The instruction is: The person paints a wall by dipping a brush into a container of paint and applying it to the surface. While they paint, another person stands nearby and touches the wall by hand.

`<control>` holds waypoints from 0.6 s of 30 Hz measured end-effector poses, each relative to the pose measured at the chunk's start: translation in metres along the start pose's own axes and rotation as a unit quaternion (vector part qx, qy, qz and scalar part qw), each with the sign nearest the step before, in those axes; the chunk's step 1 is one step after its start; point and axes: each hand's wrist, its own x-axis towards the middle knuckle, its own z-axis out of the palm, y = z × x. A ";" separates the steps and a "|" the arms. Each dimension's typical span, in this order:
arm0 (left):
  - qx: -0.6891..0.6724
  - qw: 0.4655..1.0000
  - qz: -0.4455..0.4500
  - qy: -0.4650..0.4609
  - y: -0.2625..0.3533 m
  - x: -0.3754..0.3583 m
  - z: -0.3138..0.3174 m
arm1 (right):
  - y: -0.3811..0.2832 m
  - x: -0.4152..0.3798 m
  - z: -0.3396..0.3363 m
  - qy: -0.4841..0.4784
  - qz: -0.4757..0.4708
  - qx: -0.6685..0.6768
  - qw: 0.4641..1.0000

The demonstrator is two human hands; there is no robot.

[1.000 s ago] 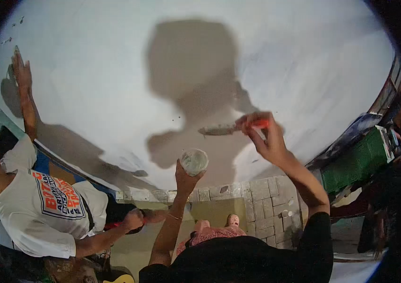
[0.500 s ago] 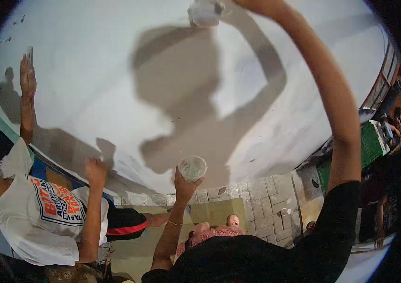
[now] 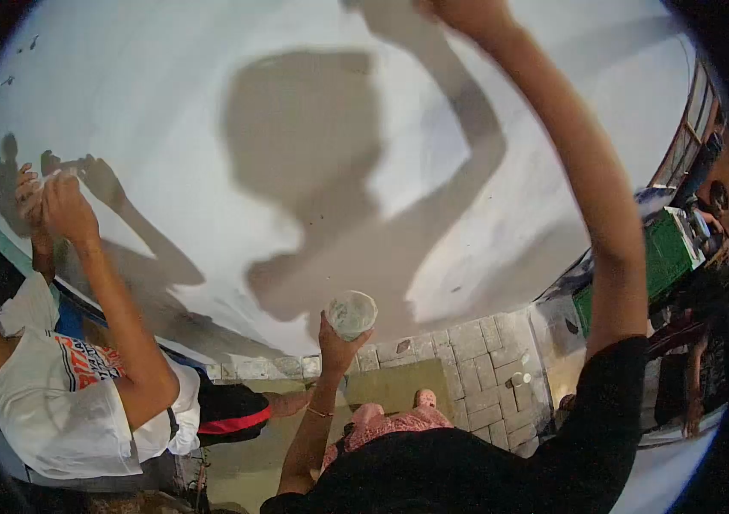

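Note:
My left hand (image 3: 340,347) is wrapped round a small clear round tub (image 3: 352,315) held upright in front of the wall. Whitish, smeared stuff shows inside it. My right hand (image 3: 467,15) is raised high at the top edge, close to the pale wall (image 3: 442,103). Its fingers look curled, but the frame cuts them off, and anything in them is hidden. The shadow of my head and raised arm falls across the wall.
A person in a white printed shirt (image 3: 65,411) stands at left, both hands (image 3: 56,201) raised together at the wall. Below are paving bricks (image 3: 476,385) and a tan mat (image 3: 407,385). A green box-like thing (image 3: 639,261) stands at right, with a window frame (image 3: 694,128) above.
The blurred whitish thing by my right hand has gone out of view at the top. My tub has shifted slightly. The other person's lower hand has risen to meet the upper one.

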 end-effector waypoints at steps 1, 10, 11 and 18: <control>-0.006 1.000 -0.005 -0.006 0.007 -0.001 -0.001 | -0.001 -0.041 0.016 -0.103 0.039 -0.035 0.993; -0.061 0.996 -0.036 -0.055 -0.021 -0.011 0.006 | -0.166 -0.207 0.020 -0.226 0.023 0.253 0.941; -0.060 0.996 -0.035 -0.057 -0.017 -0.014 0.004 | -0.172 -0.211 0.018 -0.299 0.100 0.324 0.892; 0.004 0.997 -0.066 -0.047 -0.014 -0.024 0.000 | -0.091 -0.115 -0.010 -0.202 0.107 0.300 0.926</control>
